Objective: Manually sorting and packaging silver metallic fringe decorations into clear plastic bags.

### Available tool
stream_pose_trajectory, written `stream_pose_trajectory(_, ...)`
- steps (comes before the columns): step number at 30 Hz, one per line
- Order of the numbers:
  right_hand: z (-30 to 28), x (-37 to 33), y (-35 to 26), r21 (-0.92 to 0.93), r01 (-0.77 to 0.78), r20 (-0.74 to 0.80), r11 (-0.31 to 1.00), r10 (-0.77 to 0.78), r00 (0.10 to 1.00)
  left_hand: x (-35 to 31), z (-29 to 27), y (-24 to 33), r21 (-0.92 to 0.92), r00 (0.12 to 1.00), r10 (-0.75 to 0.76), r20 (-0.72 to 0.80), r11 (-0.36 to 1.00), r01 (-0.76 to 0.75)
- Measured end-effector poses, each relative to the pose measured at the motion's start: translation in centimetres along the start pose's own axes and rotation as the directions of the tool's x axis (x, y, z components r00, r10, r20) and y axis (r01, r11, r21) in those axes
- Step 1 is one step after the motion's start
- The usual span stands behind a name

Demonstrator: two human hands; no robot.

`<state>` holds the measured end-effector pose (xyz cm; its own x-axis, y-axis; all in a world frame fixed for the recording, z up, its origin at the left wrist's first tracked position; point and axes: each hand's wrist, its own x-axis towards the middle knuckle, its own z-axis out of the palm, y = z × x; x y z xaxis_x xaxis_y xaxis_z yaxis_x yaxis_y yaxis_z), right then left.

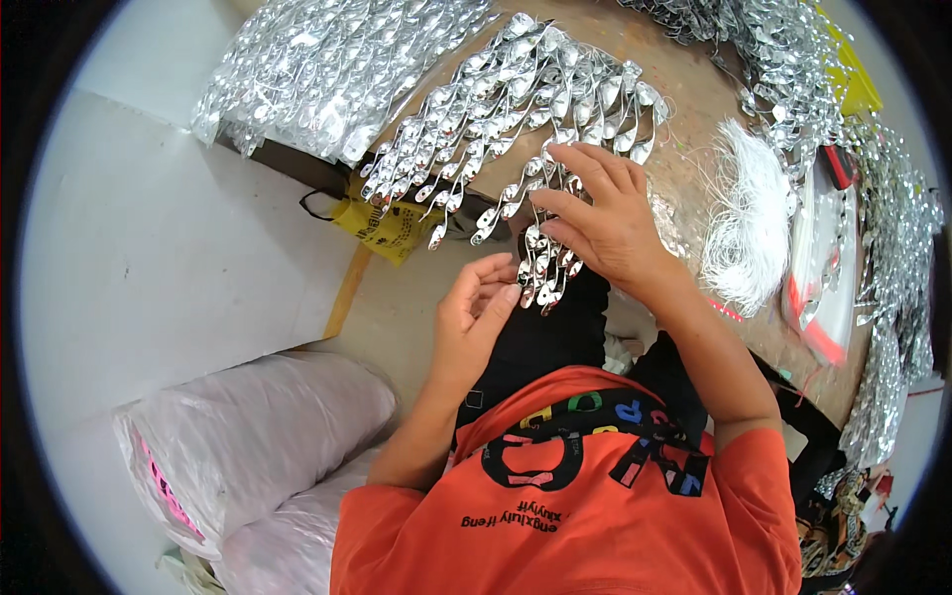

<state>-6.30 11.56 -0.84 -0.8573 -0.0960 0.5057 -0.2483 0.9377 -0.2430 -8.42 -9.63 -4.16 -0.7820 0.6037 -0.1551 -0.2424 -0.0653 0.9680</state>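
Strands of shiny silver teardrop-shaped pieces [476, 109] lie in a fan across the tabletop, their lower ends hanging over its near edge. My right hand [615, 223] is over the hanging strands, its bent fingers apart and touching or nearly touching them. Just left of the lowest silver pieces [540, 263] is my left hand [471, 322]. Its fingers are curled and its thumb stands apart from the index finger, the thumb tip close to a strand's end. No firm grip by either hand is visible.
Plastic-wrapped silver strands [307, 74] cover the table's far left. White thread [744, 223], clear plastic sleeves [821, 258] and a red-black tool [838, 167] lie to the right. More strands [892, 258] hang along the right edge. Wrapped rolls [268, 436] stand lower left; a yellow bag [382, 226] hangs below the table.
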Motion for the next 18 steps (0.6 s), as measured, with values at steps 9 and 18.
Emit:
stream_pose_trajectory(9,1.5,2.4,-0.5,0.021,0.107,0.009,0.994,-0.107,0.994,0.1,-3.2,-0.7,-0.189,0.964,-0.213,-0.162,0.965,0.181)
stream_pose_trajectory(18,0.4,1.9,0.2,-0.022,0.055,-0.009,0.998,-0.055,0.998,2.0,-2.9,1.3,-0.057,0.887,0.042,-0.460,0.995,-0.076)
